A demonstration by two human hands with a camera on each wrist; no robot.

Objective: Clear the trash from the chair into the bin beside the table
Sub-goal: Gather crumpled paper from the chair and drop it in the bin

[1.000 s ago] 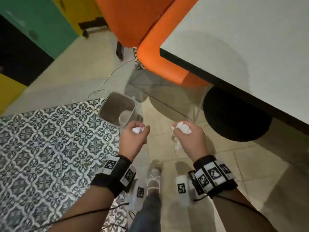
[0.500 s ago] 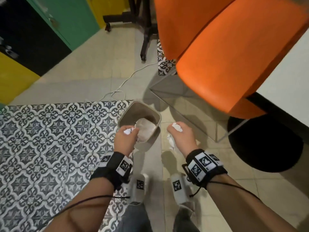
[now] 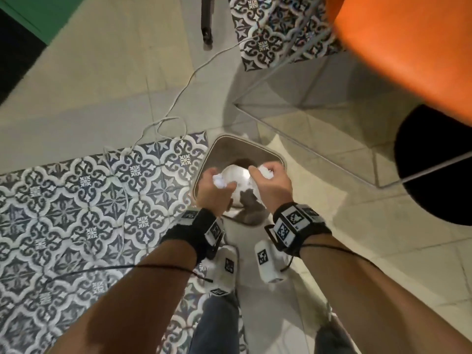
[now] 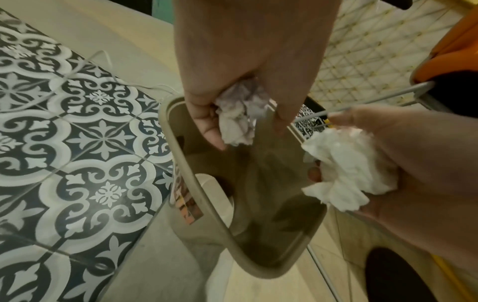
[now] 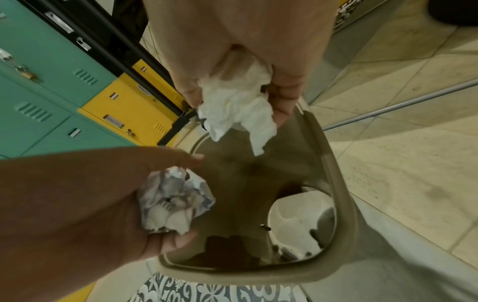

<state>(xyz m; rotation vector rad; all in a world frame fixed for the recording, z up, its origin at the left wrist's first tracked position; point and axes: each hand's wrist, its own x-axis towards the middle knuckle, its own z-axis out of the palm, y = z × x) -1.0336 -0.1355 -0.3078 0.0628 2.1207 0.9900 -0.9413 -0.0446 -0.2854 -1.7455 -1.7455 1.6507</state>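
Here, each line takes one part of what you have in front of you.

Left hand: your left hand (image 3: 214, 192) has its fingers curled round a crumpled printed paper ball (image 3: 220, 180), thumb and fingertips still pinching it, above the near-left part of the bin (image 3: 277, 157).

Right hand: your right hand (image 3: 273, 183) grips a crumpled white tissue (image 3: 265, 171) in curled fingers, over the bin's right half.

Bin: tan, rounded-square rim, standing on the floor where the patterned tiles (image 3: 84, 200) meet plain ones, just ahead of your shoes.

Head view only: the orange chair (image 3: 408, 47) at upper right, well apart from the bin, and a white cord (image 3: 178, 98) trailing across the floor.

Left wrist view only: grey print on the paper ball (image 4: 240, 110), a torn orange label on the bin's outer wall (image 4: 185, 202), and the tissue (image 4: 344, 169) hanging loose from your other palm.

Right wrist view only: teal and yellow lockers (image 5: 64, 81), and a pale round container (image 5: 300, 216) lying deep in the bin.

Hard to make out: your hands cover much of the bin's opening from above; the dark scraps at its bottom are too dim to name; the chair seat is cut off, so what lies on it cannot be told.
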